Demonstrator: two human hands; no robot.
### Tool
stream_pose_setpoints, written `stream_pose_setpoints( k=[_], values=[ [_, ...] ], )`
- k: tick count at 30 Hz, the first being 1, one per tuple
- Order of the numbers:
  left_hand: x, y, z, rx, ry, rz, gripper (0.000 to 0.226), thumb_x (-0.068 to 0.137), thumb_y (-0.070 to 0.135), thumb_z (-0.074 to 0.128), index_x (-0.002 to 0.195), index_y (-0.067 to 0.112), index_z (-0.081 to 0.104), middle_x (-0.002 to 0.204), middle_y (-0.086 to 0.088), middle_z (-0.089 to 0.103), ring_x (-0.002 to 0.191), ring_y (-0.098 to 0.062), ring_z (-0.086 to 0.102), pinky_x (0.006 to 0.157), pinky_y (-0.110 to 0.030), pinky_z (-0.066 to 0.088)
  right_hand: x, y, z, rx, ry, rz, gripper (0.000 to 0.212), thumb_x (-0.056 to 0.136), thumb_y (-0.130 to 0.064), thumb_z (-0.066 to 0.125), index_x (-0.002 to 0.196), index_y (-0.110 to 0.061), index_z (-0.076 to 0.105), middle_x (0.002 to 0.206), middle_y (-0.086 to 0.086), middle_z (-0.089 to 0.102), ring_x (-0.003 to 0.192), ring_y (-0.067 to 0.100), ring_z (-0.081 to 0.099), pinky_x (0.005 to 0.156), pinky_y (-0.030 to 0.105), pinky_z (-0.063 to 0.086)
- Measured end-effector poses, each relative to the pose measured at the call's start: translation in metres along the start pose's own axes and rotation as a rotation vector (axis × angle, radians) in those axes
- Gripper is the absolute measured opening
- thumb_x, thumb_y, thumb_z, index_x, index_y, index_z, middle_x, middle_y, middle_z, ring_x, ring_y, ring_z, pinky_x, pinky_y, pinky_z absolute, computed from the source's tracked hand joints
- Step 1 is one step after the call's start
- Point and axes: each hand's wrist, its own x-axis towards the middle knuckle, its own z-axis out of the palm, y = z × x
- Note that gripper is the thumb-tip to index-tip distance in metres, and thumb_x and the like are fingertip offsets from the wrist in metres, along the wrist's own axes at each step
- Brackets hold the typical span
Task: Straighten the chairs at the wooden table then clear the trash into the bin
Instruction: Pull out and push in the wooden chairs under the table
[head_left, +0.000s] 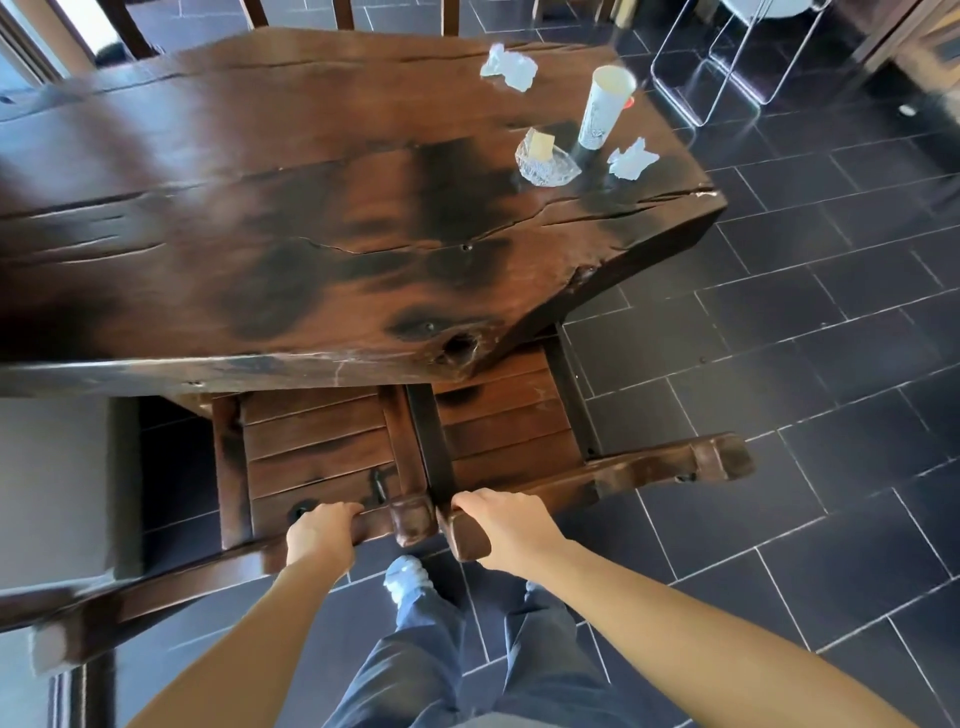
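Two wooden chairs stand side by side at the near edge of the worktop (311, 208), seats partly tucked under it, and the person grips one with each of the hands. The left hand (322, 530) is closed over the top rail of the left chair (317, 441), close to its right corner post, fingers curled over the front of the rail. The right hand (498, 519) is closed over the top rail of the right chair (509, 415), at its left corner post. The two gripped corners sit just beside each other, so the hands are near one another, directly ahead of the person's legs. The trash lies well apart from both hands, on the far right end of the worktop: two crumpled tissues, one near the far edge (509, 66) and one near the right edge (632, 158), one upright paper cup (605, 106) between them, and one crumpled clear plastic wrapper (545, 158) just left of the cup's base
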Motion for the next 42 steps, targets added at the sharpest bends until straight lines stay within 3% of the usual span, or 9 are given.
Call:
stream_pose_setpoints(
  k=[12, 15, 17, 20, 23, 26, 28, 31, 42],
  values=[
    [-0.040, 0.006, 0.024, 0.016, -0.057, -0.041, 0.050, 0.083, 0.002, 0.049, 0.122, 0.031, 0.057, 0.113, -0.001, 0.067, 0.104, -0.025, 0.063, 0.080, -0.031, 0.050, -0.001, -0.005, 0.000, -0.007, 0.023, 0.007, 0.058, 0.073, -0.023, 0.075, 0.121, -0.021, 0.042, 0.112, 0.003, 0.059, 0.096, 0.030, 0.063, 0.077, 0.039, 0.049],
    [-0.045, 0.008, 0.023, 0.016, -0.083, -0.038, 0.047, 0.084, 0.003, 0.050, 0.123, 0.028, 0.055, 0.115, -0.002, 0.066, 0.107, -0.025, 0.061, 0.082, -0.031, 0.049, -0.001, -0.008, -0.001, -0.042, 0.010, 0.000, 0.067, 0.073, -0.023, 0.076, 0.128, -0.018, 0.037, 0.115, 0.007, 0.055, 0.097, 0.032, 0.062, 0.074, 0.038, 0.047],
    [-0.049, 0.011, 0.021, -0.004, -0.103, -0.030, 0.047, 0.083, 0.017, 0.059, 0.128, 0.023, 0.049, 0.120, -0.002, 0.063, 0.112, -0.025, 0.058, 0.090, -0.033, 0.044, -0.002, -0.009, -0.003, -0.058, 0.001, -0.009, 0.075, 0.073, -0.026, 0.077, 0.133, -0.018, 0.032, 0.119, 0.008, 0.052, 0.098, 0.033, 0.062, 0.074, 0.038, 0.048],
    [-0.059, 0.011, 0.026, -0.061, -0.067, 0.026, 0.091, 0.072, 0.049, 0.070, 0.144, 0.021, 0.022, 0.144, 0.000, 0.042, 0.134, -0.023, 0.037, 0.109, -0.039, 0.027, -0.003, -0.011, -0.002, -0.051, -0.004, -0.009, 0.080, 0.072, -0.026, 0.078, 0.135, -0.018, 0.031, 0.127, 0.009, 0.047, 0.100, 0.033, 0.061, 0.076, 0.038, 0.050],
    [-0.073, 0.026, 0.022, -0.202, 0.101, 0.286, 0.103, 0.068, 0.049, 0.073, 0.147, 0.025, 0.011, 0.152, 0.005, 0.027, 0.139, -0.017, 0.027, 0.115, -0.036, 0.020, -0.004, -0.012, 0.004, -0.051, 0.046, 0.002, 0.075, 0.071, -0.022, 0.079, 0.131, -0.019, 0.035, 0.126, 0.008, 0.047, 0.099, 0.031, 0.062, 0.076, 0.038, 0.053],
    [-0.079, 0.059, 0.013, -0.288, 0.117, 0.368, 0.105, 0.069, 0.034, 0.074, 0.148, 0.028, 0.005, 0.147, 0.004, 0.035, 0.131, -0.020, 0.038, 0.107, -0.036, 0.035, -0.006, -0.015, 0.007, -0.048, 0.080, 0.035, 0.069, 0.073, -0.021, 0.078, 0.129, -0.022, 0.037, 0.124, 0.006, 0.051, 0.099, 0.028, 0.063, 0.079, 0.036, 0.055],
    [-0.074, 0.071, 0.008, -0.223, 0.113, 0.302, 0.104, 0.072, 0.025, 0.071, 0.148, 0.030, 0.000, 0.135, 0.001, 0.048, 0.116, -0.024, 0.050, 0.093, -0.037, 0.046, -0.007, -0.017, 0.005, -0.028, 0.079, 0.057, 0.067, 0.076, -0.021, 0.076, 0.131, -0.023, 0.038, 0.125, 0.007, 0.053, 0.103, 0.028, 0.062, 0.083, 0.035, 0.053],
    [-0.068, 0.074, 0.003, -0.086, 0.088, 0.300, 0.096, 0.075, 0.023, 0.068, 0.148, 0.033, 0.006, 0.116, 0.000, 0.059, 0.100, -0.026, 0.059, 0.080, -0.037, 0.050, -0.009, -0.018, -0.001, -0.036, 0.071, 0.057, 0.061, 0.076, -0.018, 0.074, 0.128, -0.021, 0.042, 0.120, 0.008, 0.056, 0.103, 0.033, 0.061, 0.083, 0.038, 0.050],
    [-0.067, 0.072, -0.005, -0.100, 0.074, 0.362, 0.078, 0.073, 0.027, 0.066, 0.139, 0.038, 0.026, 0.116, 0.005, 0.055, 0.104, -0.023, 0.058, 0.075, -0.035, 0.048, -0.013, -0.017, 0.003, -0.127, 0.011, 0.028, 0.063, 0.073, -0.015, 0.074, 0.126, -0.020, 0.041, 0.113, 0.008, 0.059, 0.098, 0.035, 0.062, 0.081, 0.041, 0.051]
  ],
)
